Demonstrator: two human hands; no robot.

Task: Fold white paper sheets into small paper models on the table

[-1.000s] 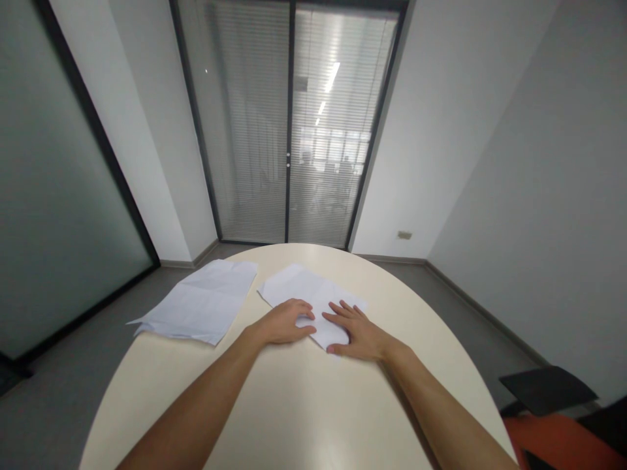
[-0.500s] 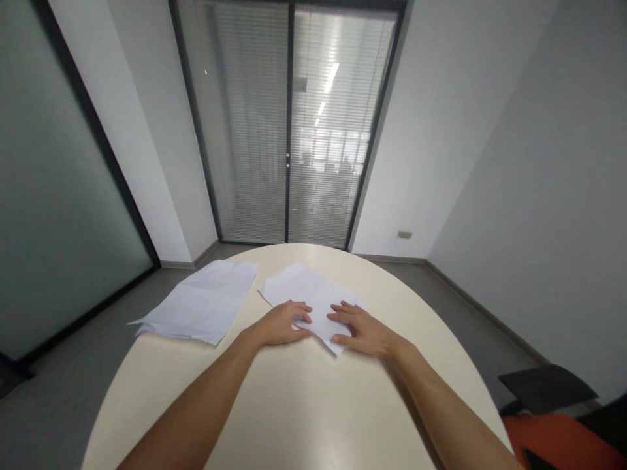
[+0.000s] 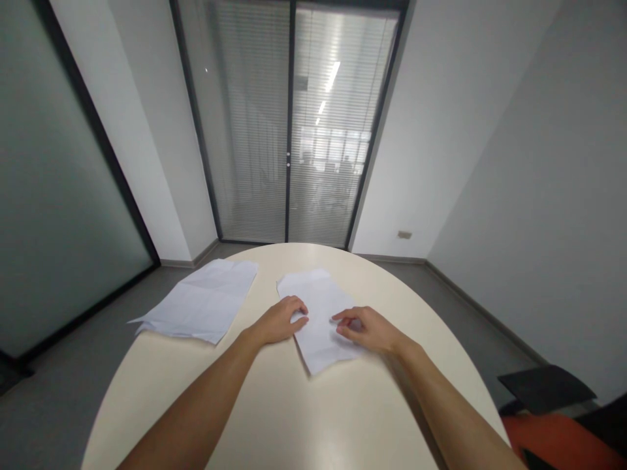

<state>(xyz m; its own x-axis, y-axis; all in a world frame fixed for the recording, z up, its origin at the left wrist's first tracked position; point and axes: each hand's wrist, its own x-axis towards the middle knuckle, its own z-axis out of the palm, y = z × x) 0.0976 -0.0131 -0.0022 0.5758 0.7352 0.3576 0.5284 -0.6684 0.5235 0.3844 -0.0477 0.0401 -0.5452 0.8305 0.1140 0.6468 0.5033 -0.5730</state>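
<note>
A white sheet of paper lies at a slant on the round table in front of me, one corner pointing towards me. At its left edge rests my left hand, fingers bent and thumb apart from them, touching the paper without gripping it. Over the sheet's right part is my right hand, its fingers curled loosely and a gap between thumb and forefinger. A shadow below those fingertips suggests they are just above the paper. I cannot tell whether the sheet is one layer or several.
A loose stack of white papers lies on the left of the cream table, partly over its edge. An orange and black chair stands at the lower right. Behind the table are glass panels with blinds.
The sheet has turned, its near corner now lower and further left and its far end shifted right. My right hand's fingers have gone from spread flat to curled and lifted.
</note>
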